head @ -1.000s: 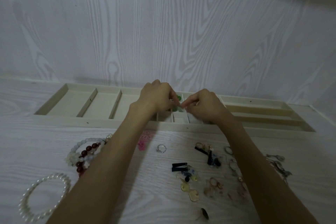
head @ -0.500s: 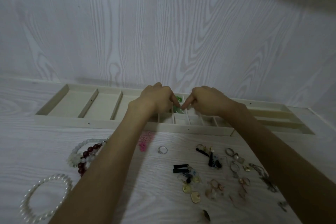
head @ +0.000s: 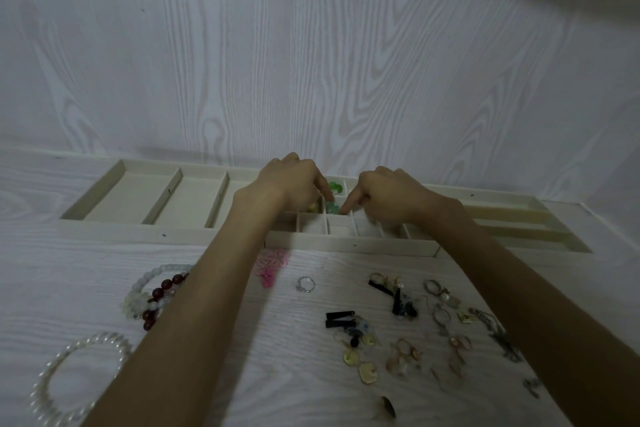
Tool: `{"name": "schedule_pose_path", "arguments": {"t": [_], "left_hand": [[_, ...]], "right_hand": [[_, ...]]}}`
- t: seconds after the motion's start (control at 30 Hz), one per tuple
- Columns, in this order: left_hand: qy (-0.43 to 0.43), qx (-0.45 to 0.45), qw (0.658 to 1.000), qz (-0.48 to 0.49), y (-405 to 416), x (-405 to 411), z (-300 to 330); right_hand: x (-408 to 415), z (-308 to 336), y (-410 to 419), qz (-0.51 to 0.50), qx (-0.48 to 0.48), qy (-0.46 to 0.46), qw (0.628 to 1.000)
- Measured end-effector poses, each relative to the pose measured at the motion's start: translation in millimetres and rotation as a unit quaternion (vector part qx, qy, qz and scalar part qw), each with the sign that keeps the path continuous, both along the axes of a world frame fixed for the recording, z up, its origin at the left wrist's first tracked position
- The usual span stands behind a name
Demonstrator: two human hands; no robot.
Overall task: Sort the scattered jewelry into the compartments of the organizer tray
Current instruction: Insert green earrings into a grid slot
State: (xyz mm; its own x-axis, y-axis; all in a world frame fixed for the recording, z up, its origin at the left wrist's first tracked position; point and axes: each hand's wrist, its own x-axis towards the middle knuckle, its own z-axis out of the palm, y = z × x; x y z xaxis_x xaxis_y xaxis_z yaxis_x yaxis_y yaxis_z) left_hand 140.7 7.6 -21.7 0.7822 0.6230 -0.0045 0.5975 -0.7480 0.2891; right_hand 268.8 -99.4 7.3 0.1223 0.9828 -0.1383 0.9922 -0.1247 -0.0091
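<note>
The cream organizer tray (head: pixel 349 247) lies along the wall, with long compartments left and right and small square ones in the middle. My left hand (head: pixel 294 184) and my right hand (head: pixel 388 198) hover over the small squares, fingers curled, each with its index fingertip down at a green piece (head: pixel 333 208) lying in one square. A green bead item (head: pixel 335 187) sits in the square behind it, and a yellow piece (head: pixel 311 207) in the square to its left. Scattered earrings and rings (head: pixel 408 329) lie on the table in front.
Near the left forearm lie a white pearl bracelet (head: pixel 52 388), a pale and dark-red bead bracelet (head: pixel 152 298), a pink piece (head: pixel 268 267) and a silver ring (head: pixel 305 284). The wood-grain wall rises right behind the tray.
A second ago both hands pinched the green piece together over the small squares. Now the hands have drawn slightly apart, and the green piece lies in its square under the two index fingertips.
</note>
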Motion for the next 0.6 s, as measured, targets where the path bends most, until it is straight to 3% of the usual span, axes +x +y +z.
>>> {"name": "schedule_pose_path", "arguments": {"t": [0.1,0.27,0.47,0.6], "left_hand": [[-0.015,0.001,1.000,0.001,-1.2,-3.4,3.7],[-0.123,0.008,0.992,0.021,-28.9,-25.8,24.1],[-0.073,-0.048,0.995,-0.041,-97.2,-55.6,16.9],[-0.088,-0.108,0.986,-0.093,-131.9,-64.8,1.5]], "right_hand": [[5.0,3.9,-6.4,-0.014,0.015,0.031,0.999],[13.0,23.2,-58.9,-0.023,0.083,0.148,0.985],[3.7,10.7,-132.3,-0.026,0.071,0.182,0.980],[-2.8,-10.4,-167.0,-0.045,0.067,0.193,0.978]]}}
